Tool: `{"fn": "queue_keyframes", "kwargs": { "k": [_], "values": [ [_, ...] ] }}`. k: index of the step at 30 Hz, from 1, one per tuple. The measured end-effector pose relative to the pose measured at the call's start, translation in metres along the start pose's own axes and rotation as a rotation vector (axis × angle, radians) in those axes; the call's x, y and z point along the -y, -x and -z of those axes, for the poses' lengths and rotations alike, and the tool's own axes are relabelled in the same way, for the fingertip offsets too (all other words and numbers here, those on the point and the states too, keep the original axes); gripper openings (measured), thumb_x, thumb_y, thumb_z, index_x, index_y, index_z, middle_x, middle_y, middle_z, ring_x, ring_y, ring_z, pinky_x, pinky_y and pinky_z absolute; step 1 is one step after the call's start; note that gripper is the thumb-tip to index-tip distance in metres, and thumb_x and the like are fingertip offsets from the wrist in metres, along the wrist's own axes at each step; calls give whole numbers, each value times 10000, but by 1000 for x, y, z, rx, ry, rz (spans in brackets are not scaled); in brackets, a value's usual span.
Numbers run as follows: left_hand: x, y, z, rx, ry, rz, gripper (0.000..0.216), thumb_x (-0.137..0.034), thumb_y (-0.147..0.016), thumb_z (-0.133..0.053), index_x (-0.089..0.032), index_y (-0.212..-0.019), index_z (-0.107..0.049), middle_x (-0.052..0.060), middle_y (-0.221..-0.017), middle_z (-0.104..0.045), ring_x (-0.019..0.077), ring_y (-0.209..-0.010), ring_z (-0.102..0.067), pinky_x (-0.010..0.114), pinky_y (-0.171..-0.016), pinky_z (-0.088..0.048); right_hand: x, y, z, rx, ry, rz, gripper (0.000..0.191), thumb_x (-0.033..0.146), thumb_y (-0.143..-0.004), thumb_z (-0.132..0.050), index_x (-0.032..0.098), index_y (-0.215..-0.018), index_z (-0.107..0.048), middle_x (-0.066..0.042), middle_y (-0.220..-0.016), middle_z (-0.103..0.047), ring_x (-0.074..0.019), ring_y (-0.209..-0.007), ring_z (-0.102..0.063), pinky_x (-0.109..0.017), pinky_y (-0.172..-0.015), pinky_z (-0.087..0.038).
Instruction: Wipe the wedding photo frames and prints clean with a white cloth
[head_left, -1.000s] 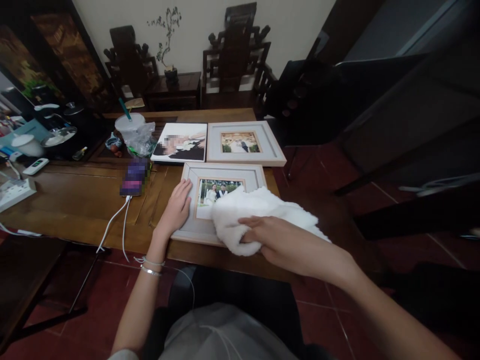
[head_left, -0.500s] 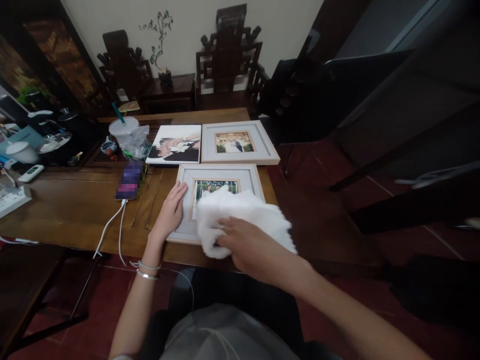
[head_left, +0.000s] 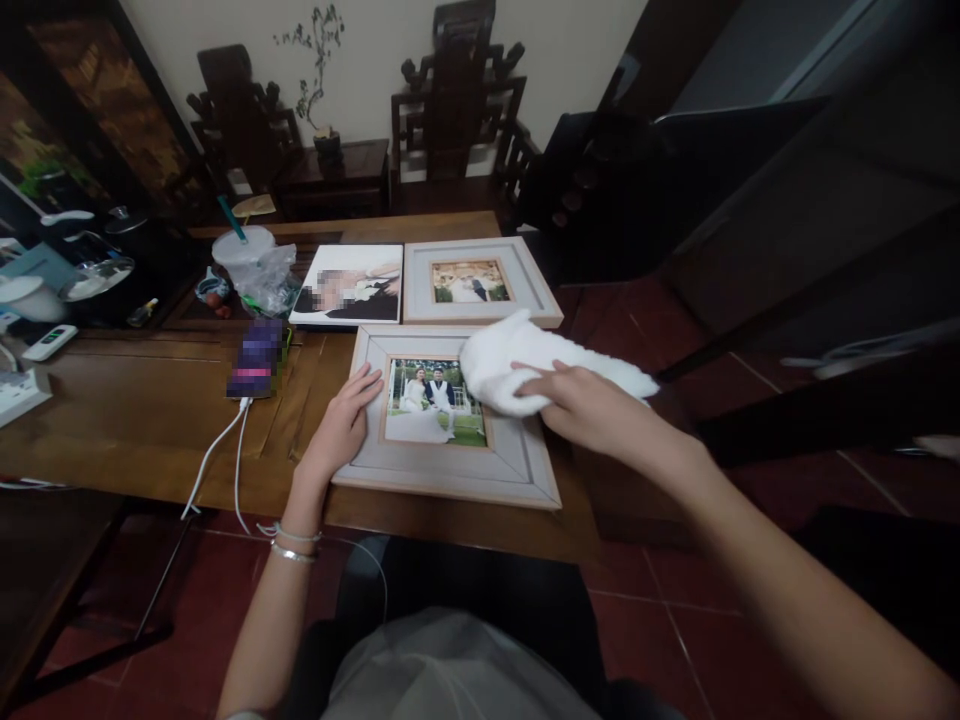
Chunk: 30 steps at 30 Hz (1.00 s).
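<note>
A pale picture frame (head_left: 442,472) lies flat on the wooden table near its front right corner, with a photo (head_left: 435,402) of two seated people in its middle. My left hand (head_left: 346,415) rests on the frame's left edge, its fingers stretched out over the border. In my right hand (head_left: 574,398) is a white cloth (head_left: 525,360), bunched over the right border of the frame and hanging past its edge. The cloth hides the frame's upper right part.
Behind lie a second picture frame (head_left: 536,285) and a photo panel (head_left: 352,285). To the left are a phone (head_left: 257,355) with a white cable (head_left: 214,450), a lidded cup (head_left: 244,250) with a straw, a plastic bag (head_left: 274,280) and a power strip (head_left: 22,395).
My right hand has moved right and away from me with the cloth, uncovering the photo and the frame's lower right corner. My left hand stays on the left edge.
</note>
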<state>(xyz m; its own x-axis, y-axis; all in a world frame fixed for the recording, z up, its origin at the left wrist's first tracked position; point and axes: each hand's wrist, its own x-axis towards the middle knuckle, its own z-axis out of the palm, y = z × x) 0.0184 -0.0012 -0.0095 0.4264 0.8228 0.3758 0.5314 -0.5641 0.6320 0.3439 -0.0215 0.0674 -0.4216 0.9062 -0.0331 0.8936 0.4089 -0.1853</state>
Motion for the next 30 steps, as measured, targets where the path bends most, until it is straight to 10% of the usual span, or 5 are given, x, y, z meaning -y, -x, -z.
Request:
{"fn": "queue_keyframes", "kwargs": {
  "k": [8,15,25,30],
  "values": [
    [0,-2,-1,-32,7,5,471,-47,-899,-394,-175,-1291,-622,105,-1393,-574,237,-1421,-381,530,-1181,-305,38,-77,-10,-249,51,231,564,-88,-678,-433,125,-1128,-699,-119,-1500,-451,-353,-1445,-269,-589,-1162,-258],
    [-3,-2,0,-64,4,-1,410,-100,-932,-399,-177,-1242,-656,106,-1340,-619,232,-1407,-405,518,-1164,-338,71,-117,-33,-152,106,388,560,-119,-693,-444,138,-1121,-696,-120,-1465,-494,-302,-1447,-282,-528,-1161,-276],
    [-2,1,-2,-73,2,-8,492,-24,-881,-396,-212,-1272,-627,85,-1372,-595,229,-1411,-400,555,-1167,-327,4,-57,-1,-36,84,13,566,-81,-672,-391,148,-1062,-731,-154,-1257,-658,-306,-1341,-467,-493,-1075,-406],
    [-1,0,-5,-78,-5,25,512,-13,-872,-398,-180,-1319,-584,115,-1401,-565,237,-1406,-406,558,-1175,-307,4,-9,-3,-18,80,86,541,-80,-666,-365,110,-1037,-710,-186,-1279,-632,-303,-1375,-422,-503,-1092,-397]
  ]
}}
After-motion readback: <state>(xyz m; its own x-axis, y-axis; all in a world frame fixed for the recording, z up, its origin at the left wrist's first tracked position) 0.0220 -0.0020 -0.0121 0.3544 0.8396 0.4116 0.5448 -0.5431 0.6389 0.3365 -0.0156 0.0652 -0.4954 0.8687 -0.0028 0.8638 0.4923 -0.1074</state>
